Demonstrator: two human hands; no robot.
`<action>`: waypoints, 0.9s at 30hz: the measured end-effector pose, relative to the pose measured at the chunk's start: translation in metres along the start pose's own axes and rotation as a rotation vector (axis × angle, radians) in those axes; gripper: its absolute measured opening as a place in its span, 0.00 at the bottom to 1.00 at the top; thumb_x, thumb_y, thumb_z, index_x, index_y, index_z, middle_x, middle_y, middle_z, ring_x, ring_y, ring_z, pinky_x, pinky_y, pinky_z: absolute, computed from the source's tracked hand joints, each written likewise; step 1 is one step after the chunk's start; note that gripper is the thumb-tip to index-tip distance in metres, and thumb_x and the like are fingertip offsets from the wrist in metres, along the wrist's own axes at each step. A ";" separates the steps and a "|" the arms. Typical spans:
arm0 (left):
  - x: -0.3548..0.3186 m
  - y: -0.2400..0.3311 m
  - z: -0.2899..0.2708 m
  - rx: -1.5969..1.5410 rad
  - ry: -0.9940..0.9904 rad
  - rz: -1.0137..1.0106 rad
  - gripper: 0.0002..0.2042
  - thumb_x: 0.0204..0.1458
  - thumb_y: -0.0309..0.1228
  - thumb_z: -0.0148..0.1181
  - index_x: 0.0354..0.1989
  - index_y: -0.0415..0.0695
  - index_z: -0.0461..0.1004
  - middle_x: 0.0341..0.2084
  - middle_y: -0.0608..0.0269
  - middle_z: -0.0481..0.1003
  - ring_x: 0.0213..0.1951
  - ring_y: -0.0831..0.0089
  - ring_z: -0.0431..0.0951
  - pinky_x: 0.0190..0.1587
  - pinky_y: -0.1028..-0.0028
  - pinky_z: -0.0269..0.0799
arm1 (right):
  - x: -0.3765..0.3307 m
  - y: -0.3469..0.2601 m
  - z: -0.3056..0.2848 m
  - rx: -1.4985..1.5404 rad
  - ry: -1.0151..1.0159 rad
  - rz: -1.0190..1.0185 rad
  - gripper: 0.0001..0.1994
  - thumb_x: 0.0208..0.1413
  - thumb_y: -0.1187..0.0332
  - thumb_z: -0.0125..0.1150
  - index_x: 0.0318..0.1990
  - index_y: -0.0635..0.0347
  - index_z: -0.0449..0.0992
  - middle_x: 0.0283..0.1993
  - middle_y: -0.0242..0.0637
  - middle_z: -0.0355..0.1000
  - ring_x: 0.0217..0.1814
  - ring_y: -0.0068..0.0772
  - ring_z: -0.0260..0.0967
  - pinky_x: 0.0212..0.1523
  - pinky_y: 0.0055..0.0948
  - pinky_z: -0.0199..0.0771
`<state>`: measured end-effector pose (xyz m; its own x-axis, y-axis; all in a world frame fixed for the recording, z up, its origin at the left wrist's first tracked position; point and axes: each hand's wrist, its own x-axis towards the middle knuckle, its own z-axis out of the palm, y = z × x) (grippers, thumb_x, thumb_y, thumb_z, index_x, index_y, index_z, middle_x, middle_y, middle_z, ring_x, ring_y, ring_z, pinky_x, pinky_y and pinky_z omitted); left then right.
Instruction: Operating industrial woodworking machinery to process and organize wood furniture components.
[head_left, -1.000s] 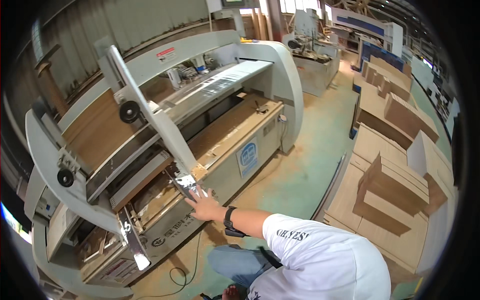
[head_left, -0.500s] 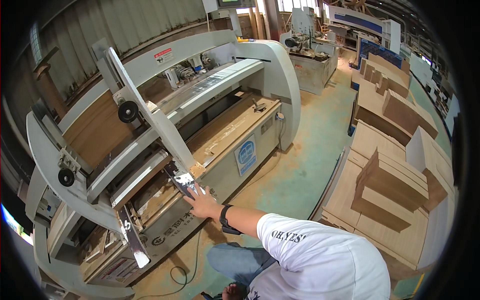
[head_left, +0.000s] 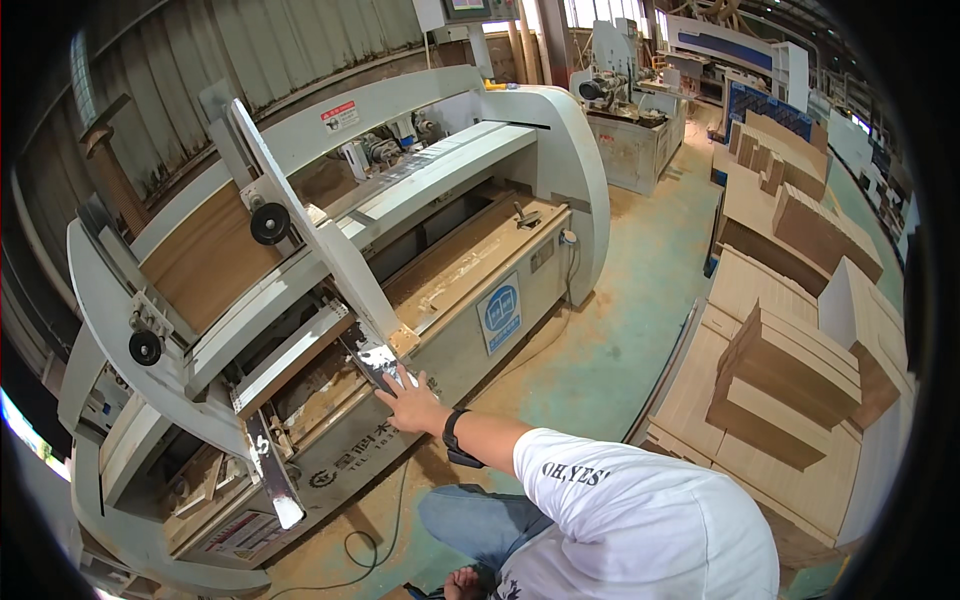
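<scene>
Rests right hand (head_left: 416, 405), wide-fingered and empty, on bar (head_left: 378, 362) — probably stiff, heavy, best gripped edgewise — with unclear hold in left hand (head_left: 462, 582).

Off to the right, stacked wooden panels (head_left: 795, 365) line the green, sawdust-dusted floor (head_left: 645, 270), a grey machine (head_left: 625, 150) standing beyond, corrugated wall (head_left: 320, 45) at upper left!

The right hand (head_left: 414, 406) hides its palm.
</scene>
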<state>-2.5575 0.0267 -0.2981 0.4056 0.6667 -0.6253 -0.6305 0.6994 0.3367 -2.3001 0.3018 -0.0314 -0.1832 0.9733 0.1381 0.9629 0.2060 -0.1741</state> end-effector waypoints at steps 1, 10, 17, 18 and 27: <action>0.000 0.000 0.000 -0.002 -0.003 0.004 0.07 0.51 0.31 0.40 0.21 0.48 0.58 0.23 0.67 0.60 0.29 0.69 0.62 0.35 0.71 0.60 | 0.000 0.001 0.001 0.001 0.000 0.000 0.30 0.51 0.52 0.47 0.61 0.51 0.53 0.66 0.47 0.40 0.68 0.58 0.31 0.55 0.65 0.42; -0.006 -0.006 -0.020 -0.084 -0.167 0.043 0.10 0.50 0.30 0.40 0.17 0.49 0.57 0.19 0.68 0.58 0.26 0.70 0.61 0.32 0.72 0.59 | 0.001 0.001 -0.003 0.067 -0.047 0.047 0.31 0.49 0.53 0.47 0.62 0.48 0.51 0.67 0.41 0.39 0.69 0.54 0.30 0.58 0.64 0.37; -0.010 -0.012 0.003 -0.094 0.387 0.103 0.09 0.56 0.34 0.39 0.33 0.44 0.65 0.29 0.61 0.70 0.42 0.60 0.69 0.47 0.64 0.64 | 0.004 0.008 0.003 -0.004 -0.046 0.039 0.31 0.50 0.50 0.47 0.62 0.46 0.51 0.67 0.41 0.38 0.69 0.52 0.28 0.59 0.63 0.38; -0.013 -0.012 -0.003 -0.112 0.395 0.122 0.09 0.56 0.34 0.39 0.33 0.44 0.65 0.29 0.61 0.70 0.42 0.60 0.69 0.47 0.64 0.64 | 0.006 0.001 0.002 0.000 -0.071 0.040 0.31 0.51 0.50 0.46 0.62 0.46 0.50 0.68 0.40 0.37 0.69 0.51 0.27 0.59 0.62 0.37; 0.010 -0.028 -0.069 -0.234 0.064 0.145 0.08 0.55 0.34 0.40 0.34 0.44 0.64 0.35 0.59 0.67 0.44 0.59 0.67 0.50 0.63 0.62 | 0.009 -0.011 0.001 -0.003 -0.085 0.034 0.31 0.51 0.51 0.46 0.62 0.45 0.49 0.68 0.39 0.36 0.69 0.51 0.27 0.60 0.61 0.37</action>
<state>-2.5819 -0.0040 -0.3625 0.2623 0.7328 -0.6279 -0.8173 0.5146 0.2591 -2.3121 0.3085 -0.0294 -0.1663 0.9849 0.0488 0.9695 0.1724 -0.1742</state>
